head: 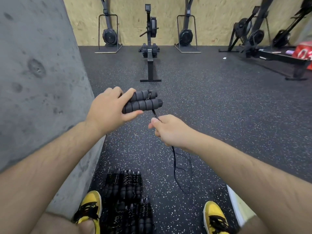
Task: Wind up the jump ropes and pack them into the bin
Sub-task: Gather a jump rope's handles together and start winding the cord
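Jump rope (174, 163) winding barely begun; one wrap on paired handles (142, 102).
Left hand (108, 112) grips handles, right hand (168, 130) fingers pinch cord just below; slack risks loosening the wrap or tangling.

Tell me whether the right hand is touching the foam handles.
Apart. The head view shows the right hand pinching only the cord, with floor visible between it and the handles.

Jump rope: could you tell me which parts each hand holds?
Left hand grips the two foam handles at one end; right hand pinches the cord just below them.
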Available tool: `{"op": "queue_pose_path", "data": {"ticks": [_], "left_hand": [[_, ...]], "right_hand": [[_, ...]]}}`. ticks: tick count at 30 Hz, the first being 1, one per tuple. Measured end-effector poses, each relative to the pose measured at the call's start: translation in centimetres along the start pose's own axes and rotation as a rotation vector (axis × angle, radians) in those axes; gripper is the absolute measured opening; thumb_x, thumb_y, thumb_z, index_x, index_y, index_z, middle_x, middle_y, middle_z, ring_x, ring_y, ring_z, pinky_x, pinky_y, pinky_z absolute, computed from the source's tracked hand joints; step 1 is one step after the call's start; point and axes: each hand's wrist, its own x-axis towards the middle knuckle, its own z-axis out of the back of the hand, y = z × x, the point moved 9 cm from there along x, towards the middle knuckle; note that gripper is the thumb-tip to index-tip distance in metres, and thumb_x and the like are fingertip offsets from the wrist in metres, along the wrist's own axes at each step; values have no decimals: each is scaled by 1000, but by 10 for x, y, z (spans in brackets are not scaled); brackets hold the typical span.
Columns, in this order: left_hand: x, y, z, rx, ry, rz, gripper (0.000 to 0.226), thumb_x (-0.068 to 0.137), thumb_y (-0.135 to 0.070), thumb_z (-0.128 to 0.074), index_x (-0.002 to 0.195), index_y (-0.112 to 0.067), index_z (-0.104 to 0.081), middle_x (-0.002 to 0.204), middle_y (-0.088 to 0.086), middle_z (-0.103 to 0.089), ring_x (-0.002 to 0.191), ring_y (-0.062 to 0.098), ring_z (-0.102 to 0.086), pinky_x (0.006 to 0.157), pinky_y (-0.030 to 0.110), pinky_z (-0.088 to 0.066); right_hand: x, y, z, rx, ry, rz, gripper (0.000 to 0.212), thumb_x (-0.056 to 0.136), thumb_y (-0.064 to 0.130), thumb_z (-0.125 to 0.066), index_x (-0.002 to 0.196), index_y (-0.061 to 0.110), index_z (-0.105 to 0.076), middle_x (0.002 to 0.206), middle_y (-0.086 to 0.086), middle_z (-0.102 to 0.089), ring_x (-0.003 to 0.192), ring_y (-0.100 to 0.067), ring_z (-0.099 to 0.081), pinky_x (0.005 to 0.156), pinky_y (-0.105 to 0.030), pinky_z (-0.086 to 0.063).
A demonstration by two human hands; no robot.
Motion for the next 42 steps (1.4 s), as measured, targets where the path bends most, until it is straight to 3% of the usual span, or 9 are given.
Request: {"op": "queue_pose_path", "data": {"ticks": [4,7,14,19,23,29,35,38,42], "left_hand": [[-3,6,-9,83,54,-32,74,83,-79,-39,126,-21,-58,86,8,-52,74,32,-53,58,34,-38],[-5,5,-12,106,75,-65,74,84,-78,-39,125,-19,-59,82,8,-50,71,31,-51,58,33,-33],[-14,-12,-14,0,86,-248,72,86,-75,-44,125,-17,-61,86,8,-53,70,31,-52,63,39,-46],[-29,-36,-3,-190,102,-398,70,90,-73,-49,127,-16,-63,88,3,-54,72,28,-52,66,36,-44],[-34,-52,16,-353,112,-382,72,90,-73,-53,135,-16,-60,95,0,-58,81,24,-54,75,40,-46],[-25,-54,34,-581,105,-178,57,88,-68,-58,131,-30,-55,93,-5,-59,88,18,-54,83,39,-46],[-3,-20,21,-385,-2,30,56,87,-74,-51,120,-29,-56,81,-1,-52,81,23,-51,71,38,-42],[1,-7,9,-217,1,46,65,84,-80,-44,120,-27,-57,79,2,-51,79,30,-54,70,41,-46],[0,3,0,-103,6,60,68,82,-82,-40,119,-27,-57,79,-3,-45,78,31,-55,69,38,-43]], "right_hand": [[-23,30,7,-621,-52,169,30,108,19,-31,97,5,-55,95,-12,-57,81,-27,-55,64,-34,-41],[-34,44,22,-714,-168,240,26,106,28,-34,86,16,-44,81,-2,-50,66,-20,-47,54,-33,-32],[-33,63,51,-981,-356,465,25,106,38,-35,105,23,-55,90,4,-53,79,-24,-53,65,-35,-39],[-23,59,64,-979,-389,596,30,103,45,-37,110,31,-62,102,9,-63,85,-21,-62,63,-31,-37],[-5,34,81,-761,-355,489,27,102,44,-38,109,35,-62,101,12,-61,92,-18,-59,74,-33,-45],[13,1,42,-126,-132,308,26,96,-1,-48,92,22,-60,83,8,-61,79,-12,-54,69,-18,-45],[8,-2,15,-79,-146,145,28,107,34,-32,96,26,-57,80,1,-59,62,-15,-50,57,-31,-42],[4,4,11,-130,-149,123,30,106,35,-32,103,23,-60,89,-1,-62,73,-18,-57,69,-36,-47],[-5,13,14,-222,-153,120,34,105,32,-34,103,15,-63,83,-2,-62,73,-19,-58,60,-31,-41]]}}
